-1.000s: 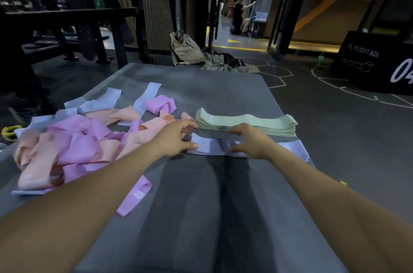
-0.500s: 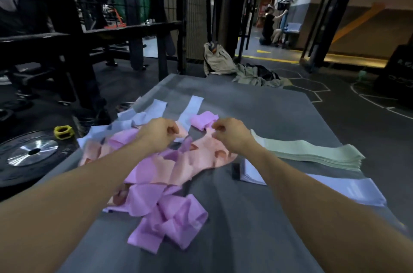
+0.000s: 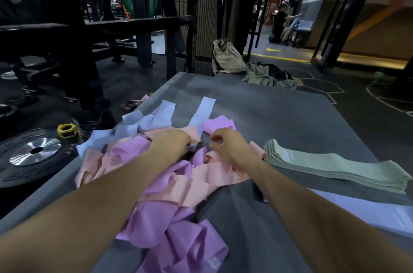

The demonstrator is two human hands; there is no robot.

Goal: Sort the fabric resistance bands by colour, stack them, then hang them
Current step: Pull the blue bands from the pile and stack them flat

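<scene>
Though curled, both grips [image 3: 171, 142] [image 3: 225, 144] on mixed bands [image 3: 178, 181].

We see a grey mat [image 3: 279, 116] spread over the dark floor [image 3: 368, 116]. On its left lies a jumble of pink, peach and pale blue bands [image 3: 174, 174]. On the right sits a neat green stack [image 3: 335, 167], with a flat pale blue band [image 3: 362, 212] nearer us.

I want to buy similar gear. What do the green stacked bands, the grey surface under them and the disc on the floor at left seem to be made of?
Green bands: matte woven fabric, judging by the soft, layered edges. Grey surface: looks like a padded mat with a dull vinyl or foam skin; which one is unclear. Disc: a weight plate, probably black rubber around a shiny brushed-metal hub.
</scene>
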